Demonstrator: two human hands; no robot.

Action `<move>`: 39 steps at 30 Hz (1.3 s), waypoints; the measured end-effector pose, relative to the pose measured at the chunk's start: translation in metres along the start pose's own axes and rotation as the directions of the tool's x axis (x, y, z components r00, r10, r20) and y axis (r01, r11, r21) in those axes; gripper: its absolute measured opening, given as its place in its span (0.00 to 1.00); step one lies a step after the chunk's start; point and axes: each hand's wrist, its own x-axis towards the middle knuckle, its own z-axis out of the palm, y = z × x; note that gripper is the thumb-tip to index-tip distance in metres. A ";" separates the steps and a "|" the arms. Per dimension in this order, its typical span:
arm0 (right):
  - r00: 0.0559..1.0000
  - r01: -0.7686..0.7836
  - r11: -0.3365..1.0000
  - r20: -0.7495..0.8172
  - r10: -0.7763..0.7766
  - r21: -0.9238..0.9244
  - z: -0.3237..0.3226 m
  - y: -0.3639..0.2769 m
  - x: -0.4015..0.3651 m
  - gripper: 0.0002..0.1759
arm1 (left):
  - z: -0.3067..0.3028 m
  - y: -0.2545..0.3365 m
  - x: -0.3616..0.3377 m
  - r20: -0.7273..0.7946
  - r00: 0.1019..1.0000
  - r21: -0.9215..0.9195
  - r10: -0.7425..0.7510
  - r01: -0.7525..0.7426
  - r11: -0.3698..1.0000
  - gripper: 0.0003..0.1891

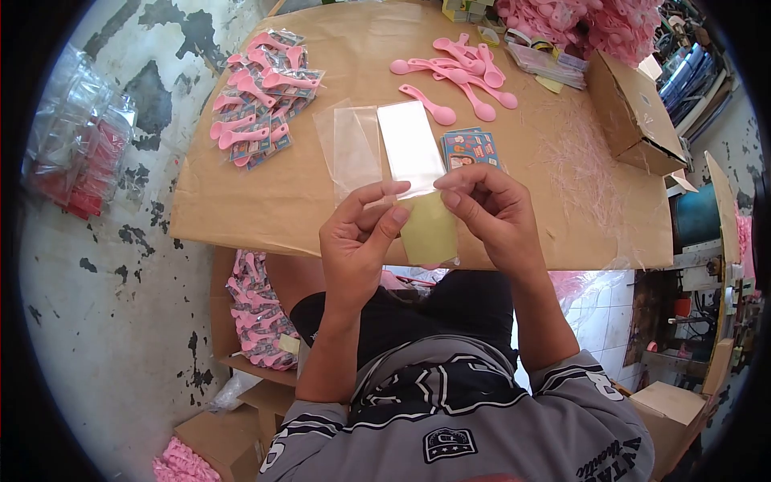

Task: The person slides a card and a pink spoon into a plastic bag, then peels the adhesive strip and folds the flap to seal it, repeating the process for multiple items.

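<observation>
A yellow-green card [430, 233], seemingly in a clear plastic bag, is held up at the front edge of the table. My left hand [363, 229] pinches its upper left corner, and my right hand [491, 210] pinches the upper right one. A bit of pink peeks out under its lower end. Just beyond my fingers lies a shiny white strip [408, 140], with clear plastic bags [353, 149] to its left. Blue printed cards [474, 149] sit partly behind my right hand. Farther back is a loose group of pink measuring spoons [459, 72].
Packed pink spoons with cards [261, 96] are heaped at the table's left. A cardboard box [634, 112] stands at the right edge, near plastic scraps [586, 161]. More pink spoons [578, 24] pile up at the back. Beside my leg, a box holds packed spoons [259, 313].
</observation>
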 end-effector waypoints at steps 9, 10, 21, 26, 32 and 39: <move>0.996 -0.004 1.000 0.091 0.001 0.026 -0.006 -0.012 -0.006 0.07 | -0.012 -0.002 -0.004 0.109 0.980 0.054 0.168 -0.174 0.983 0.07; 0.994 -0.029 0.999 0.102 0.026 0.031 -0.007 -0.013 -0.007 0.07 | -0.013 0.000 -0.004 0.123 0.977 0.042 0.174 -0.181 0.983 0.07; 0.997 -0.015 1.000 0.073 0.017 -0.023 0.013 -0.016 -0.003 0.13 | -0.015 0.021 -0.013 0.032 0.998 -0.059 -0.047 0.049 0.997 0.13; 0.991 -0.040 0.998 0.122 0.046 -0.054 0.013 -0.016 -0.007 0.12 | -0.023 0.020 -0.013 0.181 0.983 0.133 -0.007 -0.018 0.991 0.20; 0.979 0.111 0.960 -0.140 -0.151 -0.256 -0.008 -0.027 -0.004 0.08 | -0.050 0.049 0.004 0.225 0.902 0.759 0.369 -0.400 0.514 0.17; 0.926 0.083 0.814 -0.257 -0.275 -0.574 -0.051 -0.024 -0.008 0.08 | -0.139 0.062 0.068 0.210 0.867 0.945 0.451 -0.298 0.134 0.23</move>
